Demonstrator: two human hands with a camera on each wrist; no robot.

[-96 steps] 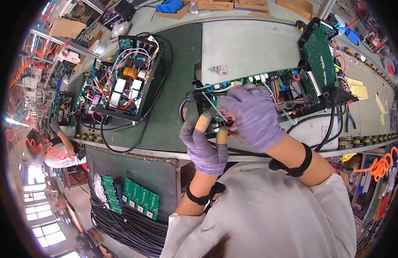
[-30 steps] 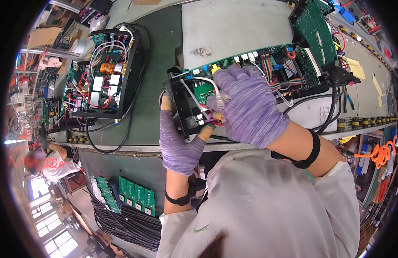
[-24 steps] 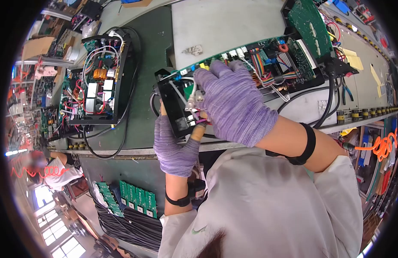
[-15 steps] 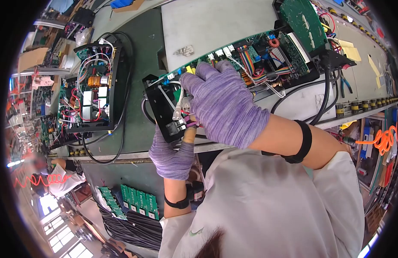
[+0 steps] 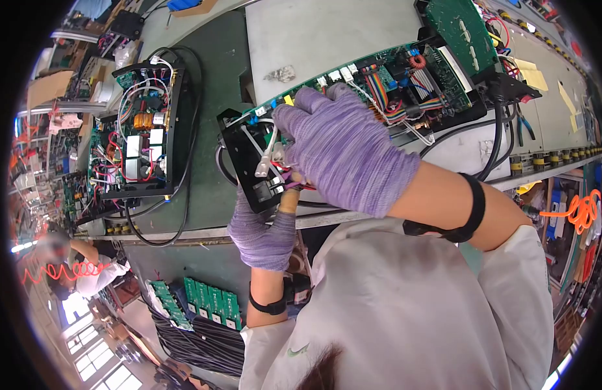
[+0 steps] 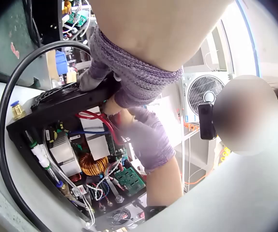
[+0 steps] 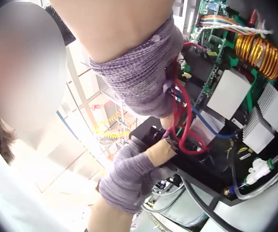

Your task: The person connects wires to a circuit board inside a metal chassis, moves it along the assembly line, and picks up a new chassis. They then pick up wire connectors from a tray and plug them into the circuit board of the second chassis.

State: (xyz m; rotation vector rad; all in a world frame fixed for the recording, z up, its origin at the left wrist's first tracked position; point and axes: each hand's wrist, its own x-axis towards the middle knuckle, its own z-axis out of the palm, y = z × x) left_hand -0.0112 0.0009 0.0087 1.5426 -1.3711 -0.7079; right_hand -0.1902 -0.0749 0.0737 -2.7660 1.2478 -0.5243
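Note:
An elongated black-framed electronics unit point(image 5: 405, 84), packed with circuit boards and wiring, lies on the bench. My left hand point(image 5: 265, 234), in a purple glove with bare fingertips, grips its near-left black end panel point(image 5: 245, 162), thumb on the inner side and fingers behind. My right hand point(image 5: 346, 146), gloved alike, curls down into that end of the unit. Red wires point(image 7: 186, 106) run under its fingers, close to the left thumb point(image 7: 160, 152); its fingertips are partly hidden. A white cable connector point(image 5: 265, 162) hangs beside the right hand. A copper coil point(image 6: 94, 164) sits deeper inside.
A second open unit point(image 5: 141, 130) stands at left with a black cable point(image 5: 193, 123) looped round it. Green circuit boards point(image 5: 213, 302) and bundled black cable point(image 5: 203, 341) lie below the bench edge. Pliers point(image 5: 525, 130) lie at right. Another person point(image 5: 86, 266) works at far left.
The left hand, earlier with fingers raised apart from the unit, now grips its end panel. The right hand stays at the wiring there. The unit has shifted left in view as the head view moved.

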